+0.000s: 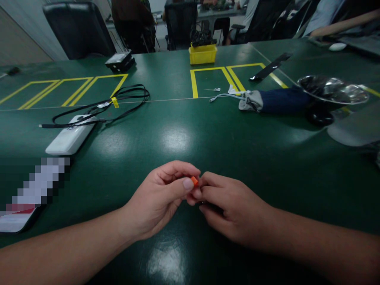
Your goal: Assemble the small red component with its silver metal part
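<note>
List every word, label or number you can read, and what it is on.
None is readable.
Too small: yellow tag and white label on the black cable.
Unreadable: pixelated white item at left.
No marking visible on the small orange piece between left hand and right hand.

Orange bit (194, 181) is mostly buried between left hand (157, 200) and right hand (228, 206), so no clue on its shape. A pixelated patch (41, 182) blurs something at left. Grey pad (356, 126) runs off the right edge.
</note>
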`<state>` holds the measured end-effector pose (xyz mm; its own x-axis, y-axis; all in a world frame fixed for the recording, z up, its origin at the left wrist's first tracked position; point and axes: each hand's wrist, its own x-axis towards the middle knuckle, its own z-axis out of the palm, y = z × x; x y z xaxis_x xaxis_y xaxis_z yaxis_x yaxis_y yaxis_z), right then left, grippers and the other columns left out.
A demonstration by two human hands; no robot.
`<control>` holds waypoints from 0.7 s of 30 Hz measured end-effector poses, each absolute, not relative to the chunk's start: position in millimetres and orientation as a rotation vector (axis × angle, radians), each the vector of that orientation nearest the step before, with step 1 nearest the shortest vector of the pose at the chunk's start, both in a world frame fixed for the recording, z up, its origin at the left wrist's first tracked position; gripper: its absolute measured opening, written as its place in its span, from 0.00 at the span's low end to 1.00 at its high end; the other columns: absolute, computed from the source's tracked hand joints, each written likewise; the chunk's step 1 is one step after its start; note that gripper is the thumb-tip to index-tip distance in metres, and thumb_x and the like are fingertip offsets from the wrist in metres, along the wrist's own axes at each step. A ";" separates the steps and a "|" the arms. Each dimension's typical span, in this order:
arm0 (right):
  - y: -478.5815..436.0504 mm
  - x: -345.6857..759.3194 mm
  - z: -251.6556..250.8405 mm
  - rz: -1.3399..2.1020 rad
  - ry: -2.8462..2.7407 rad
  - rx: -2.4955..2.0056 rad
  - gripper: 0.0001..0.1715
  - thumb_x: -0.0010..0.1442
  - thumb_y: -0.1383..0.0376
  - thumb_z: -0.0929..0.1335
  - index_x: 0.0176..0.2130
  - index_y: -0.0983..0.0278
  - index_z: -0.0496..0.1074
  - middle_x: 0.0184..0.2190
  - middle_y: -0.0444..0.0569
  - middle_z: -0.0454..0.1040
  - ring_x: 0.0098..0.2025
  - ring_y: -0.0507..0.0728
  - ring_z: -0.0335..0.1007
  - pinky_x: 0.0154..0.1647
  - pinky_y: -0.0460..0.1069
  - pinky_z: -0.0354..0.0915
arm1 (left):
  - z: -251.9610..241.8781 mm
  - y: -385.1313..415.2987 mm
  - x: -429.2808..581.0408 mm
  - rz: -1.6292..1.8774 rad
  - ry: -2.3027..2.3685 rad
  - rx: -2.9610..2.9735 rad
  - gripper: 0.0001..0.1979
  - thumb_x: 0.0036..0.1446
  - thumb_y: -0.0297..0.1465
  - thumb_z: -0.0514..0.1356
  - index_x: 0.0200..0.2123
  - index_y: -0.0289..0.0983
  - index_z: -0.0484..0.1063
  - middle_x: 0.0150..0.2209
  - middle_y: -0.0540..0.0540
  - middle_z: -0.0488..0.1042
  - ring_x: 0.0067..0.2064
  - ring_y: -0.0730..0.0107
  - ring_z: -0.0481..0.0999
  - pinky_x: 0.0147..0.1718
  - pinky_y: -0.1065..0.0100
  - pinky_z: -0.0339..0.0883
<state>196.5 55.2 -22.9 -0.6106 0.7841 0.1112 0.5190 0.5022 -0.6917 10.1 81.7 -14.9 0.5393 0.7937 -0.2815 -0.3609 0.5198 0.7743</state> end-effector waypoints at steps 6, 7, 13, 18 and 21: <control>54.7 196.1 -22.7 0.874 -2.311 -1.052 0.16 0.56 0.73 0.64 0.43 0.62 0.71 0.38 0.48 0.69 0.39 0.53 0.66 0.40 0.49 0.64 | -15.5 82.2 10.8 0.798 0.709 0.724 0.05 0.51 0.22 0.63 0.34 0.33 0.73 0.34 0.45 0.74 0.32 0.76 0.72 0.32 0.73 0.68; 54.8 196.2 -23.0 0.871 -2.313 -1.055 0.15 0.56 0.73 0.64 0.43 0.62 0.71 0.38 0.48 0.69 0.39 0.53 0.66 0.40 0.49 0.64 | -15.2 82.4 11.1 0.794 0.714 0.721 0.05 0.51 0.22 0.63 0.33 0.33 0.72 0.35 0.45 0.74 0.32 0.76 0.73 0.33 0.73 0.69; 55.3 196.4 -22.7 0.865 -2.313 -1.054 0.16 0.56 0.73 0.64 0.44 0.62 0.72 0.39 0.49 0.69 0.39 0.54 0.67 0.40 0.49 0.65 | -12.7 81.3 12.2 0.805 0.706 0.709 0.07 0.49 0.21 0.64 0.31 0.33 0.69 0.38 0.45 0.75 0.31 0.76 0.74 0.33 0.72 0.69; 55.3 196.2 -19.9 0.884 -2.315 -1.053 0.16 0.56 0.74 0.64 0.44 0.62 0.72 0.38 0.48 0.69 0.38 0.53 0.66 0.39 0.48 0.64 | -12.7 80.6 12.2 0.813 0.684 0.716 0.06 0.49 0.22 0.64 0.30 0.34 0.69 0.33 0.48 0.74 0.31 0.77 0.73 0.32 0.73 0.68; 55.6 196.1 -19.4 0.900 -2.325 -1.069 0.15 0.56 0.73 0.64 0.42 0.63 0.72 0.37 0.48 0.68 0.37 0.52 0.66 0.39 0.48 0.64 | -13.4 80.7 10.8 0.788 0.666 0.713 0.05 0.51 0.23 0.64 0.32 0.35 0.70 0.31 0.48 0.75 0.29 0.77 0.72 0.30 0.75 0.67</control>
